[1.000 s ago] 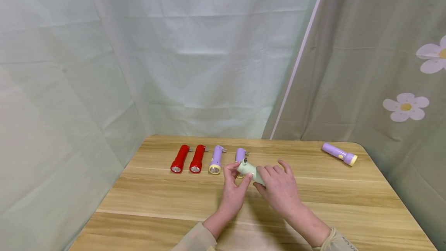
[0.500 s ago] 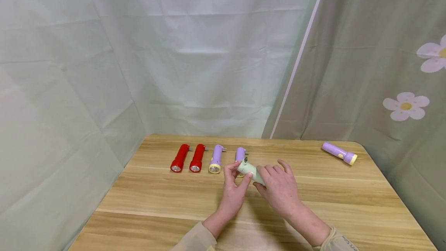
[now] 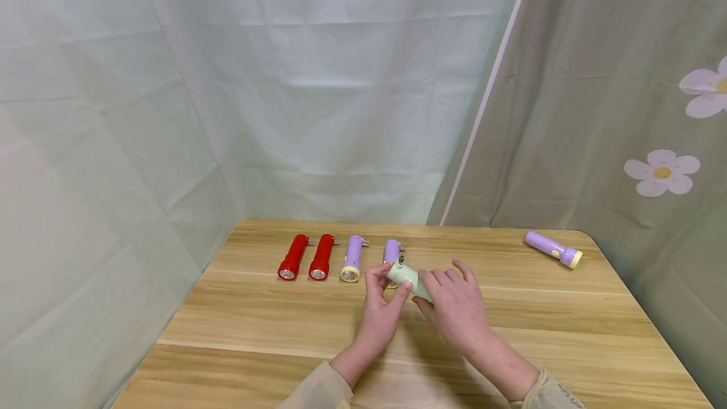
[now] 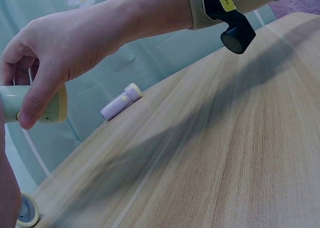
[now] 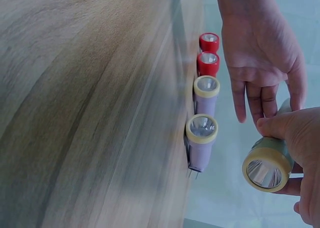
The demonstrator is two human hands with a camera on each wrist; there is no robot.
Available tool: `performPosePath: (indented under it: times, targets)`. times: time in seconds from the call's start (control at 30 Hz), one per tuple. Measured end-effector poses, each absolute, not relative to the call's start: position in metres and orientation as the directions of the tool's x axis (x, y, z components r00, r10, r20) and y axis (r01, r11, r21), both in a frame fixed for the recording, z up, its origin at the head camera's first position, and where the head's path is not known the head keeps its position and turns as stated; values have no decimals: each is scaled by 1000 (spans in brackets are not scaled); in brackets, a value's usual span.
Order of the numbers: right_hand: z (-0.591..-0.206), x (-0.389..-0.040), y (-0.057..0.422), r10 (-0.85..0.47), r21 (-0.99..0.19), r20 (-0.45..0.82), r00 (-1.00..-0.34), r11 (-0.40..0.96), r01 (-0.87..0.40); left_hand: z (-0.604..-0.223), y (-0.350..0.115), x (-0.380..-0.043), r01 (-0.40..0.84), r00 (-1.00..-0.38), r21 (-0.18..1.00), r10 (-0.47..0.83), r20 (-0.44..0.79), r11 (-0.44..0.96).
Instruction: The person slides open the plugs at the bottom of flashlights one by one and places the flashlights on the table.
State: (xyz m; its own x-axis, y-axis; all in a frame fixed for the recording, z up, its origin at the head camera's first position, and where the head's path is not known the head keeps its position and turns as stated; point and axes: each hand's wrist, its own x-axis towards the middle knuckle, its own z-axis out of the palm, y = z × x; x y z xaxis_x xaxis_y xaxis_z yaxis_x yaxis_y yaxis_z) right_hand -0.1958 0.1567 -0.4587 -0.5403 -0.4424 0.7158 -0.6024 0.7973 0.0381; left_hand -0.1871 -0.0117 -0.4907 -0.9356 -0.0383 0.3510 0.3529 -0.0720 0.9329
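Observation:
A pale green flashlight (image 3: 404, 275) with a cream head ring is held above the table between both hands. My left hand (image 3: 379, 317) pinches its tail end between thumb and fingers, close to small dark prongs (image 3: 401, 260) that stick out there. My right hand (image 3: 457, 311) grips the head end, which it hides in the head view. In the right wrist view the reflector (image 5: 264, 174) shows below the right hand's fingers. Behind the left hand lies a purple flashlight (image 3: 392, 249), partly covered, with its plug prongs out.
Two red flashlights (image 3: 293, 257) and another purple flashlight (image 3: 352, 257) lie in a row at the back left of the wooden table (image 3: 272, 333), prongs pointing right. A further purple flashlight (image 3: 552, 249) lies at the back right. Curtains (image 3: 363, 112) hang behind the table.

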Motion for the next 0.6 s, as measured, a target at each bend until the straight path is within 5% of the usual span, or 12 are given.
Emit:
performPosePath:
  times: [0.6]
  targets:
    - [-458, -194, 158, -446, 34, 714, -539, 792, -610, -490, -12, -187, 355, -935, 932, -18, 354, -71]
